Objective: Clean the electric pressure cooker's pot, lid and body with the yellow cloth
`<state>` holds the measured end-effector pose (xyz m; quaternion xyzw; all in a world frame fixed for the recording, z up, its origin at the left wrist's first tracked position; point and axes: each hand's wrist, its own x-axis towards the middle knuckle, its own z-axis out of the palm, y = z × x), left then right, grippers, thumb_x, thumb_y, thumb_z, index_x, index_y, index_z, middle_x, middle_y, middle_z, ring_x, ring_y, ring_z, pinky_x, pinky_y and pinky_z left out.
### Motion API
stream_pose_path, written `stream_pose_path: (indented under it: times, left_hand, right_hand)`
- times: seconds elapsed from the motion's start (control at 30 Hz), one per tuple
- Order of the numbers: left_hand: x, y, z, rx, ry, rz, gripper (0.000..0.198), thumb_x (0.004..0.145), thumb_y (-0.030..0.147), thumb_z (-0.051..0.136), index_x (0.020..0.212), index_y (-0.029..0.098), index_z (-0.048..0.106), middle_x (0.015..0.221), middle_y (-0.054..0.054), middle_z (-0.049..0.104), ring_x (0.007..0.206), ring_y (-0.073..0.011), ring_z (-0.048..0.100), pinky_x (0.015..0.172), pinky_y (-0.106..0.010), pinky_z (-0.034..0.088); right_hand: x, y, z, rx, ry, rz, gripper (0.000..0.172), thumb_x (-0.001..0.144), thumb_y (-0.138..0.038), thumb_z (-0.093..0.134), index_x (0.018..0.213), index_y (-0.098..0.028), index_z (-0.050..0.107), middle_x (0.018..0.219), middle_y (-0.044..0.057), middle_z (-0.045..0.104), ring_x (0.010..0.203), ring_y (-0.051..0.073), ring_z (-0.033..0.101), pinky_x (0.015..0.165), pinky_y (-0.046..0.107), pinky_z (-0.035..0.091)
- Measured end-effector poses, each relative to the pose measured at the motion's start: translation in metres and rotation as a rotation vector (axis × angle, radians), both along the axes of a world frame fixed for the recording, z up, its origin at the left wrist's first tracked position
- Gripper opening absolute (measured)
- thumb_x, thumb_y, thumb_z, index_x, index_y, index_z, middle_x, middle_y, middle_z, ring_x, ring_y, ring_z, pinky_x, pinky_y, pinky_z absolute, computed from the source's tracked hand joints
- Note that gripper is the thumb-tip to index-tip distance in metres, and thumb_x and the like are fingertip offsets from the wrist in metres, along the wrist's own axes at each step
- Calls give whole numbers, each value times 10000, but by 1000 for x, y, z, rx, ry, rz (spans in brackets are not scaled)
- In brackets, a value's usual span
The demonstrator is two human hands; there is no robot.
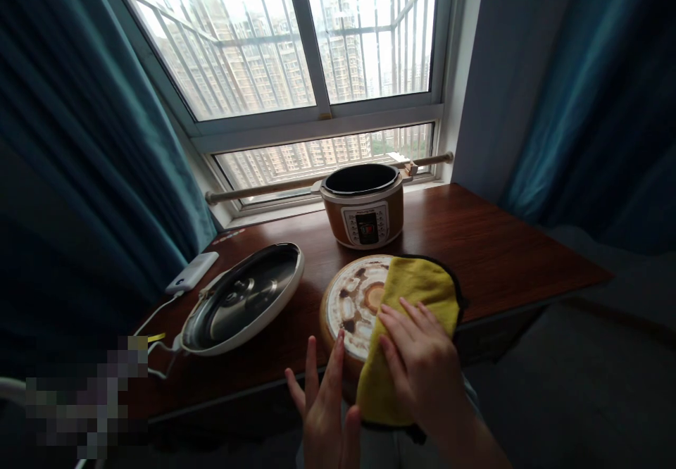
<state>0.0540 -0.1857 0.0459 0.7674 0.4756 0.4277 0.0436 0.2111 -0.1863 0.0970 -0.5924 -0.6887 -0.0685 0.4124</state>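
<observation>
A round brown-sided object point(351, 303) with a white, brown-stained top lies at the table's near edge; whether it is an upturned pot I cannot tell. A yellow cloth point(417, 282) with a dark border covers its right part and hangs over the near side. On this cloth my right hand point(422, 356) lies flat, fingers stretched out and slightly apart. My left hand point(324, 409) is at the object's near left side with its fingers spread, holding nothing; one fingertip overlaps the stained top in view, and I cannot tell whether it touches.
Behind stands a brown and white electric cooker point(364, 219) with a dark open top. To the left lies a large lid point(248, 300), its inside facing up. A white power strip point(193, 272) with a cord is beyond it. The wooden table point(475, 236) meets a barred window point(274, 39).
</observation>
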Motion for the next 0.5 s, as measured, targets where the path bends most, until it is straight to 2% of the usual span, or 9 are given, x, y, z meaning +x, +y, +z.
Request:
stream_pose_path:
  times: [0.1,0.2,0.27,0.33,0.4,0.47,0.5]
  left_hand:
    - [-4,-1,6,-53,-19,-20,630,882,555,84,1431,276,217,1420,-80,400,1395,-286,79,1085,-581,-17]
    - [-5,-4,12,-31,16,37,674,861,591,79,1451,267,123,1489,-76,266,1396,-288,60,1090,-574,7]
    - [1,-8,15,9,44,70,663,873,570,151,1456,263,75,1515,-70,184,1397,-293,45,1093,-572,17]
    - [13,-11,16,50,61,72,680,882,520,256,1459,232,40,1521,-87,150,1396,-299,56,1099,-560,45]
    - [28,-13,16,85,98,57,707,883,449,341,1459,175,38,1510,-127,176,1392,-304,96,1106,-538,72]
    - [40,-13,15,110,161,36,669,879,375,397,1451,157,127,1479,-142,265,1383,-302,152,1108,-523,76]
    - [44,-12,15,124,194,30,629,873,347,423,1435,167,205,1454,-135,325,1375,-298,187,1109,-517,73]
  right_hand:
    - [-23,-5,3,35,-70,101,308,870,-185,440,1121,-173,617,1155,63,631,1136,248,523,969,412,420]
    - [-38,-2,12,3,-22,311,301,869,-211,458,1131,-170,598,1156,57,629,1131,237,527,978,390,426]
    - [-38,1,23,-78,124,472,275,877,-206,452,1109,-171,597,1107,44,648,1086,197,559,1001,347,413]
    - [-31,3,34,-155,369,573,272,899,-173,405,1090,-175,598,1058,32,665,1021,150,597,962,280,445]
    - [-19,1,39,-148,630,531,288,915,-178,364,1073,-178,605,1041,37,670,985,141,618,888,253,492]
    - [-6,-1,32,-23,779,317,297,921,-213,354,1073,-183,608,1071,55,659,1005,165,613,877,287,503]
    - [0,-1,25,49,785,186,301,919,-228,359,1088,-183,603,1109,69,642,1042,183,596,908,325,488]
